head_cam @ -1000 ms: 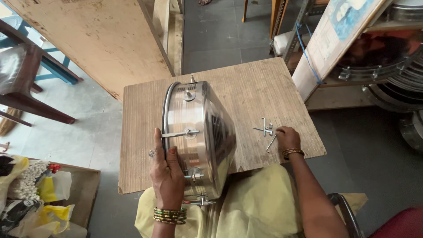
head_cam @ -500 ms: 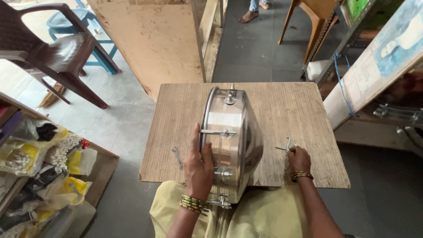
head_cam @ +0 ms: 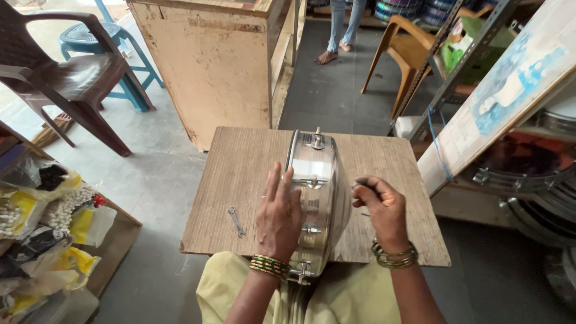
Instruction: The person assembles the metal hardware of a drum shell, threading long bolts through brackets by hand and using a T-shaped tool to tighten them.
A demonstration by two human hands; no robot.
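Note:
A shiny steel drum shell (head_cam: 324, 186) with metal lugs along its rim stands on edge on a wooden board (head_cam: 240, 174) across my lap. My left hand (head_cam: 279, 213) lies flat against the drum's left side, fingers spread, steadying it. My right hand (head_cam: 384, 210) hovers just right of the drum, fingers closed around a small dark metal tool (head_cam: 363, 186) that points toward the shell. A small spanner (head_cam: 236, 221) lies on the board to the left of my left hand.
A large wooden cabinet (head_cam: 216, 66) stands beyond the board. Plastic chairs (head_cam: 66, 78) are at far left, an orange chair (head_cam: 408, 54) at the back. A person's feet (head_cam: 336, 54) show far off. Bags of goods (head_cam: 42, 228) sit left; drums and a shelf (head_cam: 528, 162) right.
My right hand has lifted from the board with the small tool and moved up beside the drum. My view has tilted up, showing more of the room.

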